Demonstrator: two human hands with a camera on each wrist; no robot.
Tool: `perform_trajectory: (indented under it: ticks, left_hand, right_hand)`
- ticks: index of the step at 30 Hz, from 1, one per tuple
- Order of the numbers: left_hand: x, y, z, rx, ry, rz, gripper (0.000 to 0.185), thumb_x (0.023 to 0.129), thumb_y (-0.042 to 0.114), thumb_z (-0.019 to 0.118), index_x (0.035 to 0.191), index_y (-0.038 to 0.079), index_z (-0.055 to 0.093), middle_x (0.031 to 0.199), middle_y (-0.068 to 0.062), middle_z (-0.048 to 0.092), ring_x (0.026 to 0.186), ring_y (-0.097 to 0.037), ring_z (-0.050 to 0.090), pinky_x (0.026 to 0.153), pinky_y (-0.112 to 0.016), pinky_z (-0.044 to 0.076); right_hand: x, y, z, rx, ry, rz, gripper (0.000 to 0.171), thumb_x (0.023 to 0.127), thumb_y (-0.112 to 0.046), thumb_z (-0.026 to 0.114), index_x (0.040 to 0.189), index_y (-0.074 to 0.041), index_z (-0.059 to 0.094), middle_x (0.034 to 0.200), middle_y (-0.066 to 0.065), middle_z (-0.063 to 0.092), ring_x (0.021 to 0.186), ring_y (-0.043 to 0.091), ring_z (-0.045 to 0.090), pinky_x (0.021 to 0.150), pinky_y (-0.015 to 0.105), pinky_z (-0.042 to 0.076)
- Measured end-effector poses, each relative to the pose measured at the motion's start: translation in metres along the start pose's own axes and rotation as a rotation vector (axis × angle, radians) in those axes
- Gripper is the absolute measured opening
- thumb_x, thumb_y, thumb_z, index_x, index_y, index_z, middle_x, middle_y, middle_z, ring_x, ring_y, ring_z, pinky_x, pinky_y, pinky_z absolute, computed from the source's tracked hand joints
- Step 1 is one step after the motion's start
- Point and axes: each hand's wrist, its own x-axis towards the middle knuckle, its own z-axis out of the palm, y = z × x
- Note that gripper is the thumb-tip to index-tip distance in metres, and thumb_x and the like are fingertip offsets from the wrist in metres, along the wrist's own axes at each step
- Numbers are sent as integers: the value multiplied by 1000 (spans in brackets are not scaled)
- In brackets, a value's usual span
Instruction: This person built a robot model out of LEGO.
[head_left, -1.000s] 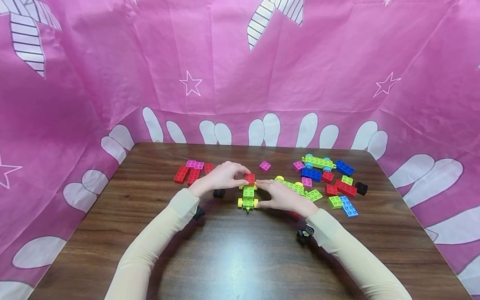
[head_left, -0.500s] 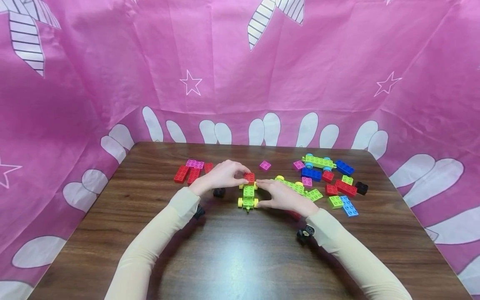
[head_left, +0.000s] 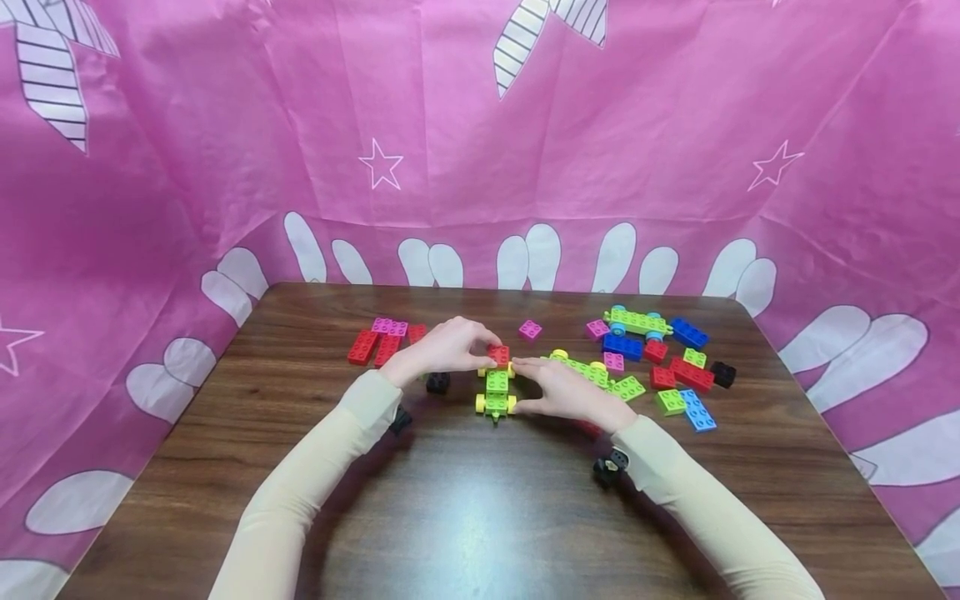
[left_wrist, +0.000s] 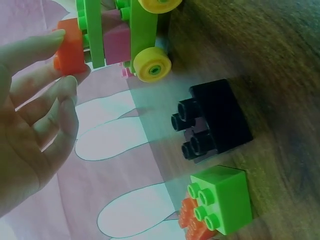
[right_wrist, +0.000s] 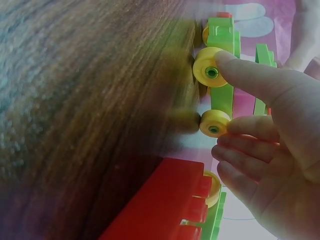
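Note:
A lime-green toy car with yellow wheels stands on the table between both hands. A pink brick shows between its base and a green plate. My left hand pinches a small red brick at the car's far end, on top of the green plate's studs. On the car's right side is my right hand. Its thumb touches one yellow wheel, and the index fingertip rests at the other wheel. The remaining fingers of that hand lie loosely bent beside the car.
Near the left hand lie a black brick and a green brick. Beyond the right hand is another green car base; a red brick lies below that hand. A blue-wheeled car base stands among several bricks at right.

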Motion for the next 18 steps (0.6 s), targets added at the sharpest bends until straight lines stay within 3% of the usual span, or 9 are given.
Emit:
perform_trajectory:
  ticks: [10,14,18]
  left_hand:
    - [0,-1,-1,-10,-8,-4,36,89,31,73,121,14,72,116,-4,74,68,-7,56,66,-22,49]
    - [1,0,-1,-3,-12,7,36,90,30,72,121,13,72,116,-5,74,70,-9,57,71,-25,52]
    - [1,1,-1,-10,-24,20,36,91,27,71,122,10,71,118,-7,74,84,-16,64,85,-32,56]
  right_hand:
    - [-1,-2,0,-13,8,-14,74,87,-50,72,143,-6,52,147,13,54,136,31,52,110,50,45]
    - [-1,-2,0,-11,10,-17,74,87,-49,72,143,-5,52,147,14,54,136,32,52,110,50,45]
    - [-1,-3,0,-6,7,-9,75,87,-50,71,143,-5,52,147,14,54,137,32,51,110,50,45]
